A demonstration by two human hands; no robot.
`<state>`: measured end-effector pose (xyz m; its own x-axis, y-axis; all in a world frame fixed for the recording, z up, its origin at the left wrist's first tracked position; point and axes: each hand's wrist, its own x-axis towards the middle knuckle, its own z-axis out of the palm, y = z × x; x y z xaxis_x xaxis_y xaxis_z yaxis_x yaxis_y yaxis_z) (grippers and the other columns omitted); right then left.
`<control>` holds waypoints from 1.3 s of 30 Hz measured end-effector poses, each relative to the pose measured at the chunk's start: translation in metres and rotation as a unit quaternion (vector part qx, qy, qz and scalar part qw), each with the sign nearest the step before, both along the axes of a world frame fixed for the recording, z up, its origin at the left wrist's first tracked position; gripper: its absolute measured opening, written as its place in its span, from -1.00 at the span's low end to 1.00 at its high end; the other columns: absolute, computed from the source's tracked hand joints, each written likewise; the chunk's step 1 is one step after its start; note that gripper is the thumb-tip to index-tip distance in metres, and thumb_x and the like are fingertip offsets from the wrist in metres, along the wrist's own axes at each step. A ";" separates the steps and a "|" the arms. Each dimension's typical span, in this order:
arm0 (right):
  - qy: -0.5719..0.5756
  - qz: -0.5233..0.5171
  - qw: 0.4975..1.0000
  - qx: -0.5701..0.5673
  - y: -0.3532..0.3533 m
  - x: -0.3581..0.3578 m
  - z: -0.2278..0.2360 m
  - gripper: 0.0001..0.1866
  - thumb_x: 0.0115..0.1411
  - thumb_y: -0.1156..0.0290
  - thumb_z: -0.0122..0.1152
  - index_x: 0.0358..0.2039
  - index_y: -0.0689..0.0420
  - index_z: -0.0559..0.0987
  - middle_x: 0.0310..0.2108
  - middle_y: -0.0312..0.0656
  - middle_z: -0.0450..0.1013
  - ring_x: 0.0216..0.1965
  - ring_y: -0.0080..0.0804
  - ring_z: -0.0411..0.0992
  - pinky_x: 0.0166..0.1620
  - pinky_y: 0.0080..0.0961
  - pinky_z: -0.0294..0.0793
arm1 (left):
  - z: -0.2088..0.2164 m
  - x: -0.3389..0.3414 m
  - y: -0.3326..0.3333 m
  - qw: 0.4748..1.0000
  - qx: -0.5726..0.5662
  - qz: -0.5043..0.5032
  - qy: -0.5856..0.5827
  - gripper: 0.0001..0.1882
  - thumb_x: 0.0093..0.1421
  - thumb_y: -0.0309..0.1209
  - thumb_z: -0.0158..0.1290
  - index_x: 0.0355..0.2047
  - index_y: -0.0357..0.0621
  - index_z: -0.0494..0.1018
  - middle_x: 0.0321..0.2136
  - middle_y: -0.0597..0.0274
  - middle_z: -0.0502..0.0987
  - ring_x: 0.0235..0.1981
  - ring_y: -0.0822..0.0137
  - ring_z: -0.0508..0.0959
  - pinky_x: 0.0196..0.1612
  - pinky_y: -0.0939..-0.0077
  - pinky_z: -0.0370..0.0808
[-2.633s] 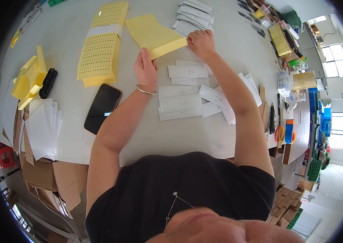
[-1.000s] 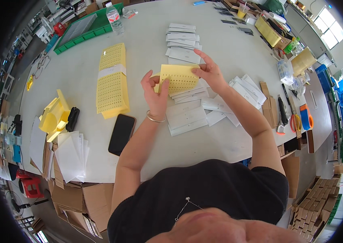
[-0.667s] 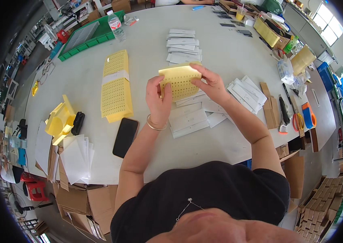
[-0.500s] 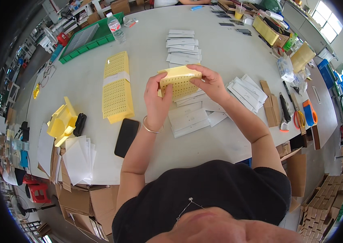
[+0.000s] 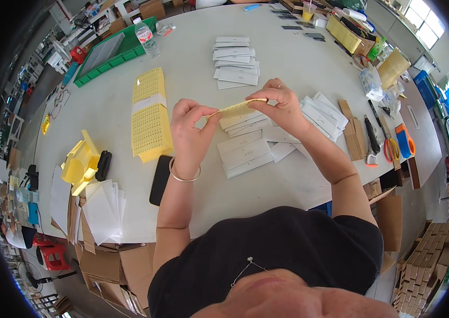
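Two bare hands hold one yellow card (image 5: 239, 109) above the table (image 5: 288, 185), over some white slips. The left hand (image 5: 191, 124) pinches the card's left end between thumb and fingers; the right hand (image 5: 283, 103) pinches the other end in the same way. The card is seen nearly edge-on, so whether it is one layer or more cannot be told. One bracelet (image 5: 185, 177) circles the left wrist.

The white slips lie in three groups: a far stack (image 5: 235, 61) beyond the hands, a near spread (image 5: 245, 153) partly beneath the card, and a right pile (image 5: 324, 115) beside the right forearm. They overlap too much to count singly.

Left of the hands stands one yellow stack (image 5: 151, 127) with one white band around it. One phone (image 5: 160, 183) lies just below it, partly behind the left forearm. Farther left is one yellow box (image 5: 80, 163). Toward the far edge are one bottle (image 5: 146, 38) and one green tray (image 5: 84, 79). At the right edge lie one pair of scissors (image 5: 392, 151) and one tape roll (image 5: 405, 140).
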<state>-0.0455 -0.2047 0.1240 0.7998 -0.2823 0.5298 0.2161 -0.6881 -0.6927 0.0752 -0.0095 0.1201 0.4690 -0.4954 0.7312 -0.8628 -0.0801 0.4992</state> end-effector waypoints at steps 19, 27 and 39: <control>0.145 0.038 0.988 0.028 0.009 0.018 -0.044 -0.85 0.16 0.39 0.17 -0.41 0.23 0.55 -0.63 -0.31 0.42 -0.58 -0.66 0.30 -0.51 -0.61 0.31 | -0.057 0.018 -0.033 0.983 0.166 -0.072 0.002 -0.85 0.21 -0.37 -0.03 -0.33 -0.20 0.36 -0.52 0.08 0.47 -0.50 0.11 0.47 -0.43 0.34 0.39; 0.282 0.107 0.929 0.213 -0.037 0.055 -0.072 -0.71 0.21 0.23 0.10 -0.30 0.22 0.57 -0.49 -0.31 0.48 -0.49 -0.62 0.37 -0.39 -0.62 0.39 | -0.094 0.034 -0.048 0.968 0.160 -0.124 0.150 -0.78 0.21 -0.32 -0.01 -0.43 -0.26 0.37 -0.64 0.07 0.43 -0.65 0.20 0.40 -0.52 0.42 0.33; 0.229 -0.039 0.909 -0.346 -0.128 0.137 -0.136 -0.44 0.15 0.04 0.06 0.13 -0.03 0.33 0.20 -0.23 0.17 0.19 -0.15 0.11 0.18 -0.11 0.08 | -0.129 0.047 -0.050 0.919 0.139 -0.144 0.339 -0.75 0.15 -0.28 0.05 -0.44 -0.25 0.46 -0.66 0.13 0.46 -0.66 0.33 0.42 -0.52 0.46 0.36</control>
<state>0.0917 -0.3331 -0.0117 0.9731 -0.0724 0.2189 -0.0531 -0.9943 -0.0926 0.1224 -0.0598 -0.0089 0.5913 -0.7933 0.1450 -0.3656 -0.1034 0.9250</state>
